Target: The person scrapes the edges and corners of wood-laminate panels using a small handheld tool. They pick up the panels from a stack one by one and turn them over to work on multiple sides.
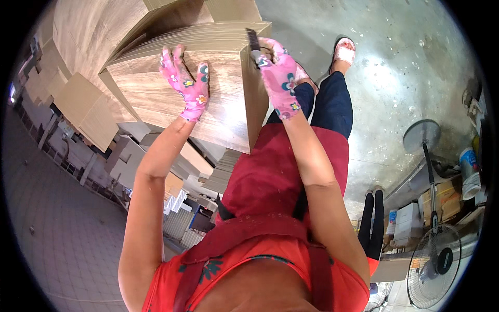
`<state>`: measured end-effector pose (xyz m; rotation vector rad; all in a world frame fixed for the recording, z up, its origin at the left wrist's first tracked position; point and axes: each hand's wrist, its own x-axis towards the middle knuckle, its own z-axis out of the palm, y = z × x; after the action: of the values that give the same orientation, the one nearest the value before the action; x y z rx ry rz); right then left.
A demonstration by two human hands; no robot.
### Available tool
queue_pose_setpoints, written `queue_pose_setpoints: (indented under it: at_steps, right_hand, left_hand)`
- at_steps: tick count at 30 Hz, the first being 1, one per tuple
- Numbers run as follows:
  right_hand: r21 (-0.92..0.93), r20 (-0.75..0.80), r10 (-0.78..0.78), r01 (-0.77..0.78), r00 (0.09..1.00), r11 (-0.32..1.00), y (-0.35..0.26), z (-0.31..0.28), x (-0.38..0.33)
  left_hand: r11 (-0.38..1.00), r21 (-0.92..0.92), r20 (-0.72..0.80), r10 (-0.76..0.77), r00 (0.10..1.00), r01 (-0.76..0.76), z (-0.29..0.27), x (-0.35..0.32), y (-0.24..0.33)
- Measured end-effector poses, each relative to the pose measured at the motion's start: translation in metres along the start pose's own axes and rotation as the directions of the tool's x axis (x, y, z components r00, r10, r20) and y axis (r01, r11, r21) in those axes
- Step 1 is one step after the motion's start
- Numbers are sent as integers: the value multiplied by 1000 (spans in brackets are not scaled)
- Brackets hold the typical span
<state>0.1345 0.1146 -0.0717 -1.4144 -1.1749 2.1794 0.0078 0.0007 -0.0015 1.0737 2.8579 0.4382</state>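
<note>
My left hand, in a pink flowered glove, lies with spread fingers on the top wood-grain panel. The glove's fingertips look soiled. Brown, cardboard-like layered edges run along the panel's far side, and a plain brown side faces right. Beyond the panel's right corner, my right hand, in a matching glove, is closed around a dark, flat-ended tool that looks like a utility knife. Its tip points up and away from me. The fingers partly hide its handle.
More wood-grain boards curve away at the far left. Cardboard pieces and stacked sheets lie to the left. A standing fan with a round base is at the right, near boxes. Another person's dark-clad legs show lower right.
</note>
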Motion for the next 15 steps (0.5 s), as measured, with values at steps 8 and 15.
queue_pose_setpoints:
  at_steps: [8,15]
  right_hand:
    - [-310,-39,-325,298,945,903,-10,8,-10]
    - [-298,13,-391,377,920,877,-30,4,-22]
  left_hand:
    - [1000,2,56,14,998,-14,0,-1,-11]
    - [1000,-8,-9,15,1000,-15,1,0,-1]
